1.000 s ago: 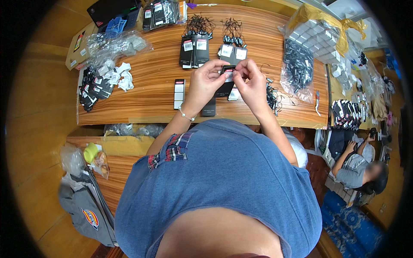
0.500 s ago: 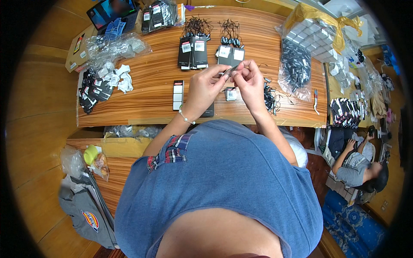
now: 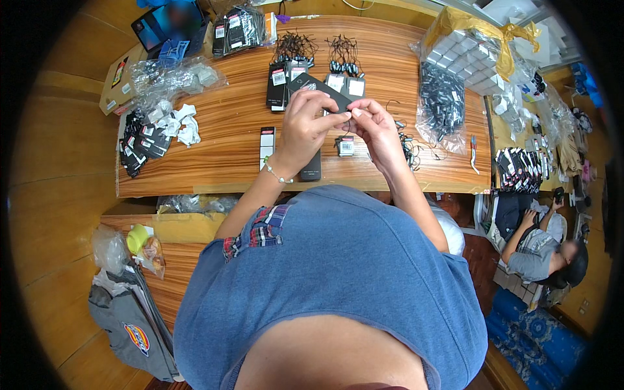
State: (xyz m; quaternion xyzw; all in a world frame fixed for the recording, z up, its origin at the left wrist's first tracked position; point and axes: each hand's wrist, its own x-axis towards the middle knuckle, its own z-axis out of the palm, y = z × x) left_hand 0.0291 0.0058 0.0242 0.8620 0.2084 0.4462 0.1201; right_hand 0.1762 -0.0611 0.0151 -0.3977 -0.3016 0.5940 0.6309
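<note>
A black hang tag (image 3: 327, 90) is held slanting above the table, its far end up and to the left. My left hand (image 3: 304, 123) is closed around its long near edge. At the tag's right end my right hand (image 3: 378, 127) pinches with thumb and forefinger; whether a thin cord is between the fingertips is too small to tell. Just below the hands lies a small stack of white stickers (image 3: 346, 147). A dark card (image 3: 311, 170) lies partly hidden behind my left wrist. A strip of white labels (image 3: 267, 144) is left of that wrist.
Beyond my hands lie stacks of black tags (image 3: 277, 81) and bundled black cords (image 3: 296, 47). Loose cords (image 3: 411, 148) are at right, near a plastic bag of black pieces (image 3: 442, 104) and a seam cutter (image 3: 474, 155). Tags and crumpled paper (image 3: 188, 123) lie left. Another person (image 3: 536, 250) sits at right.
The tag has turned from nearly edge-on to showing its broad black face. My left hand has shifted slightly left and nearer; both hands stay together at the tag.
</note>
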